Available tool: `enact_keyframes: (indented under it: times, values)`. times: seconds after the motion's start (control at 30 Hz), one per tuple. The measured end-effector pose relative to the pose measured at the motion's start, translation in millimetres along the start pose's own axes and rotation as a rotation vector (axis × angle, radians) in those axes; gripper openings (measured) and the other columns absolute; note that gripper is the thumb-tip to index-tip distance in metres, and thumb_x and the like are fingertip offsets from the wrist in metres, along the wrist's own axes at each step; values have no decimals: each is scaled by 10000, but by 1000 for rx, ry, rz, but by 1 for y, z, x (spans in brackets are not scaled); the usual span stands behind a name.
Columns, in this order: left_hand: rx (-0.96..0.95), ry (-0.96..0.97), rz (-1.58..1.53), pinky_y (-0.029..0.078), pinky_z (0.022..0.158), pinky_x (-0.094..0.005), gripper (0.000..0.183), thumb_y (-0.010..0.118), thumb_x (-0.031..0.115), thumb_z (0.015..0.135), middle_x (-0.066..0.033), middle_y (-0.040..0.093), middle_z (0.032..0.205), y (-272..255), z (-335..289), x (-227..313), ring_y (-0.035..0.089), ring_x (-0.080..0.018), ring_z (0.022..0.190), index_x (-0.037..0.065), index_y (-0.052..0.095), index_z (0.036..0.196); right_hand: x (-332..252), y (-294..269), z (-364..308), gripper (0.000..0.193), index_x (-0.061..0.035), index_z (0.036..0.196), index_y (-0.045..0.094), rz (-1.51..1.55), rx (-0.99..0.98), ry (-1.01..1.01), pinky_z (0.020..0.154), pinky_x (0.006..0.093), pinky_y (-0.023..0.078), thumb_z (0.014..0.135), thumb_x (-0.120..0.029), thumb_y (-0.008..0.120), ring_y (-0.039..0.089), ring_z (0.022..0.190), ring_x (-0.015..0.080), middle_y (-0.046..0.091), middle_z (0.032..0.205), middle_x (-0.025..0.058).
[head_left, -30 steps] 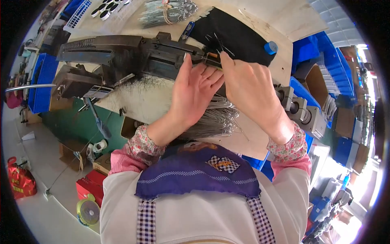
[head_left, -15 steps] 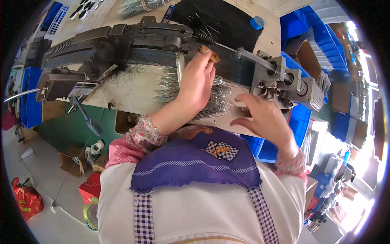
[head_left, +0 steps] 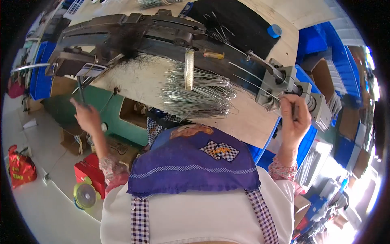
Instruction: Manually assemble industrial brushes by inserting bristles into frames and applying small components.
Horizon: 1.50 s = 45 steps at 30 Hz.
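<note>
My right hand [head_left: 295, 116] is closed in a pinch on a thin metal wire [head_left: 260, 87] at the metal clamp block [head_left: 280, 79], right of the bench machine [head_left: 134, 36]. The wire's legs reach left from the block over the dark machine bed. At the far left my left hand [head_left: 88, 118] is off the bench, empty, with a finger stretched out just below a dark lever [head_left: 80, 90]. A thick bundle of bent wires [head_left: 199, 95] lies on the bench in front of the machine, a pale upright bar [head_left: 189, 69] crossing over it.
Behind the machine, a black mat [head_left: 231, 24] carries a few loose wires and a blue tape roll [head_left: 274, 31]. Blue bins [head_left: 325, 40] stand at the right. Below on the left are a red box [head_left: 87, 173], a small green fan [head_left: 85, 195] and a red bag [head_left: 21, 166].
My left hand has left the machine's middle and swung far left beside the lever. From the wire bundle, my right hand has moved right to the clamp block, now with a wire in it.
</note>
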<state>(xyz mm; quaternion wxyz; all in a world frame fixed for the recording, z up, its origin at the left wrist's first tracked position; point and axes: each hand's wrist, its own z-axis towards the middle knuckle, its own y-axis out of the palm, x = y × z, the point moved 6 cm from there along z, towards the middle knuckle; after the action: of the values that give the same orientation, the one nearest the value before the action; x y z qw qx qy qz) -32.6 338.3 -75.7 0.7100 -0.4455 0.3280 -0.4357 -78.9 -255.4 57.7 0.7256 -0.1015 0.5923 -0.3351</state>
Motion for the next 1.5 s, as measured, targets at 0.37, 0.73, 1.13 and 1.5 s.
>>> enact_keyframes:
  times: [0.37, 0.73, 1.13, 1.5]
  values:
    - [90, 27, -217, 404, 979, -452, 628, 619, 209, 864, -223, 557, 1253, -41, -25, 80, 535, -404, 1138, 20, 357, 1403, -1, 0, 13, 59, 36, 835, 628, 32, -259, -50, 595, 198, 385, 788, 65, 646, 512, 653, 78, 608, 736, 37]
    - [-1003, 759, -1302, 478, 748, -334, 141, 440, 149, 988, -115, 585, 945, -150, -52, 268, 601, -237, 877, 35, 517, 963, -94, 86, 56, 233, 9, 969, 657, -52, -478, -425, 636, 287, 464, 750, 76, 614, 589, 680, 231, 595, 761, 128]
    - [-1581, -251, -2441, 224, 411, -210, 185, 447, 201, 999, 18, 454, 792, -173, -70, 328, 326, -47, 519, 85, 505, 866, -46, 108, 73, 226, -10, 919, 635, -443, -307, -716, 696, 348, 509, 696, 21, 612, 589, 791, 264, 589, 822, 92]
    - [-1019, 56, -2198, 349, 430, -245, 155, 509, 169, 947, 0, 505, 647, -137, -19, 231, 441, -95, 477, 75, 630, 969, -36, 113, 91, 183, -13, 904, 631, -400, -350, -572, 693, 398, 496, 728, 11, 585, 592, 795, 323, 571, 816, 142]
